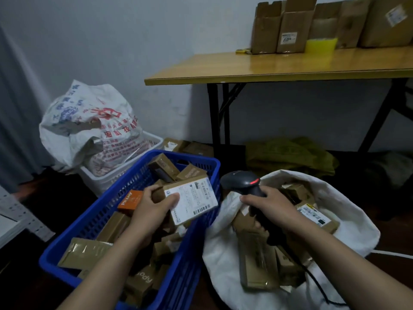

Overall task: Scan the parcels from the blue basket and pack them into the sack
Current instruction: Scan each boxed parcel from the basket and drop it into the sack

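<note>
Small parcel-dispatch room: opened cartons [290, 27] lined along folding worktop [268, 66], blue basket [196, 159] heaped with labelled parcels [192, 198], printed sack [89, 121], white sack [223, 253] of boxes, barcode scanner [241, 180].

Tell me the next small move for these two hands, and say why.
Probably swing the barcode scanner onto the barcode at the label's lower edge. The left hand holds a labelled parcel above the blue basket, label up; the right hand grips the scanner over the white sack, its red light showing, its head beside the parcel.
</note>
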